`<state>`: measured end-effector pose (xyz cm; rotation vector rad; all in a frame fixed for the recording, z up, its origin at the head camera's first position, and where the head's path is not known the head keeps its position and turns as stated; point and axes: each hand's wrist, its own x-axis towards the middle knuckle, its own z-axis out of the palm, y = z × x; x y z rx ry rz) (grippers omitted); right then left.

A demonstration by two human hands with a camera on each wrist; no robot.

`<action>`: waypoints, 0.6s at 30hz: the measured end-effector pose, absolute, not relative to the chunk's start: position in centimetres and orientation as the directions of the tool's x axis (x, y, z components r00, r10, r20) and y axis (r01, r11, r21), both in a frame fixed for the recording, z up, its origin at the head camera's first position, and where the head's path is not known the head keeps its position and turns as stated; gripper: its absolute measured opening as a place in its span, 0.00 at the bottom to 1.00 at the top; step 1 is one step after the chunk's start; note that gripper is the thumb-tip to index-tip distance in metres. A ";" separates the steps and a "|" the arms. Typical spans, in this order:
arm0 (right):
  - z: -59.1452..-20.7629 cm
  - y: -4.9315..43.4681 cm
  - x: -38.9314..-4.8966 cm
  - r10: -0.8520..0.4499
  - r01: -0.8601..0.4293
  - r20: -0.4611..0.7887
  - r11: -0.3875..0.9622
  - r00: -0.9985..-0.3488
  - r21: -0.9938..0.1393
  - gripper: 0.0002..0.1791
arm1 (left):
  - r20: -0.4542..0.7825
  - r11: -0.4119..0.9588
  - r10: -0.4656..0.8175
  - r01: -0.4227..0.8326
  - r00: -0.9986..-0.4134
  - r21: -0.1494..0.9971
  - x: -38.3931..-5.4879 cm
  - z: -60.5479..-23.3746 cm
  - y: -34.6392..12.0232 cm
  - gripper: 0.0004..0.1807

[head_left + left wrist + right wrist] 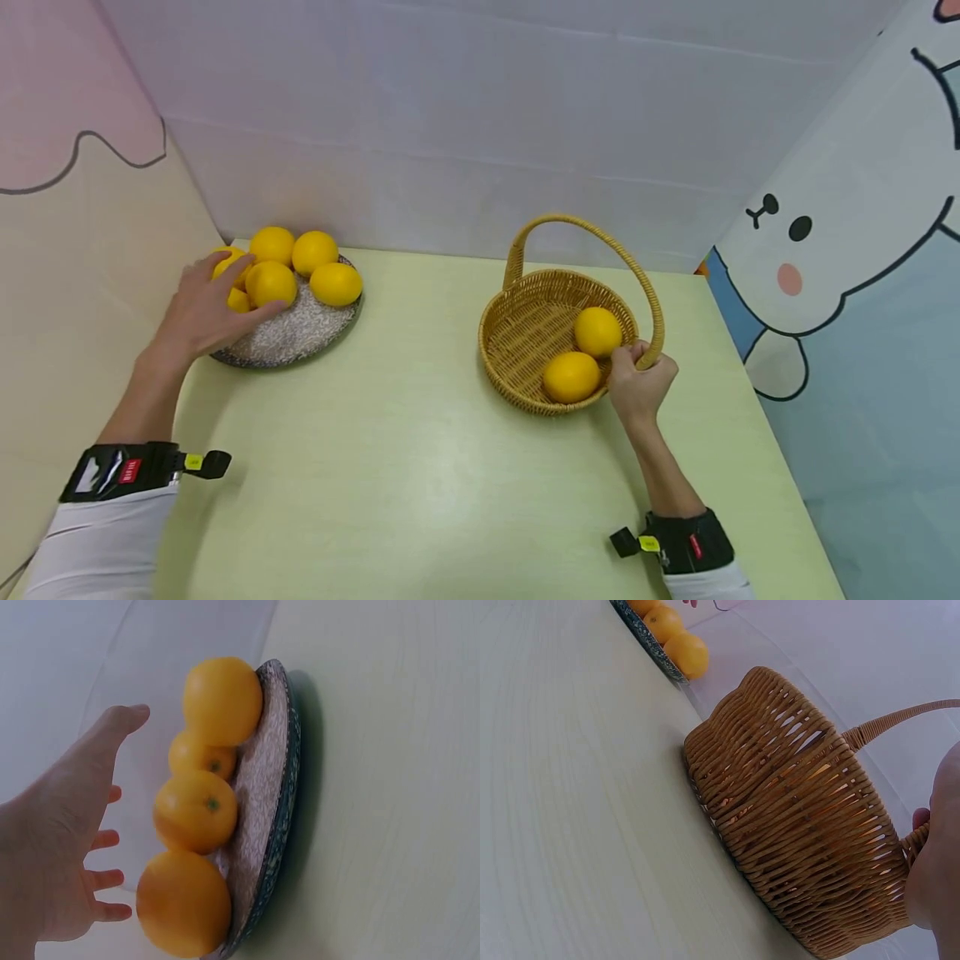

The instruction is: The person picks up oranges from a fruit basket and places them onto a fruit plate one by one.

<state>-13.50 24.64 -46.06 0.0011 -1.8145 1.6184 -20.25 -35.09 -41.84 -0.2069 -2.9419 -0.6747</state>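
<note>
My left hand [204, 307] is over the left side of a speckled plate [300, 329], with its fingers spread around the oranges [272, 284] there. In the left wrist view, a gap shows between this hand [64, 851] and the nearest orange [184, 903]. Several oranges are grouped on the plate, some overlapping others. My right hand [642, 382] grips the handle of a wicker basket [517, 367] at its right end. Inside the basket lie two oranges [572, 377], side by side near its right wall. From the right wrist, the basket's woven side [802, 825] mostly hides them.
Both plate and basket stand on a pale wooden table [420, 467], the plate at the far left, the basket right of centre. A white cloth wall [450, 167] rises behind the table. Printed panels [847, 292] border the right side.
</note>
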 end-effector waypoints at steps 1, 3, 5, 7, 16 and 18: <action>-46.1 24.6 -13.5 0.435 -0.432 0.485 0.222 -0.758 -0.874 0.21 | 0.149 0.891 0.112 0.166 -0.982 0.423 -20.3 -41.8 -34.8 0.53; -46.0 24.6 -13.4 0.440 -0.425 0.478 0.220 -0.760 -0.878 0.21 | 0.161 0.891 0.126 0.183 -0.979 0.416 -20.5 -41.6 -34.2 0.53; -45.7 24.4 -13.3 0.446 -0.422 0.474 0.218 -0.759 -0.880 0.21 | 0.169 0.891 0.147 0.204 -0.975 0.404 -20.6 -41.4 -33.4 0.53; -45.2 24.1 -13.1 0.450 -0.423 0.473 0.213 -0.758 -0.881 0.21 | 0.170 0.889 0.169 0.225 -0.971 0.399 -20.7 -41.2 -32.5 0.53; -43.2 23.0 -12.2 0.445 -0.438 0.483 0.207 -0.754 -0.875 0.21 | 0.105 0.866 0.309 0.325 -0.945 0.381 -21.5 -40.1 -26.8 0.56; -43.1 22.9 -12.2 0.444 -0.440 0.485 0.209 -0.753 -0.873 0.21 | 0.105 0.855 0.344 0.358 -0.933 0.375 -21.7 -39.8 -25.2 0.56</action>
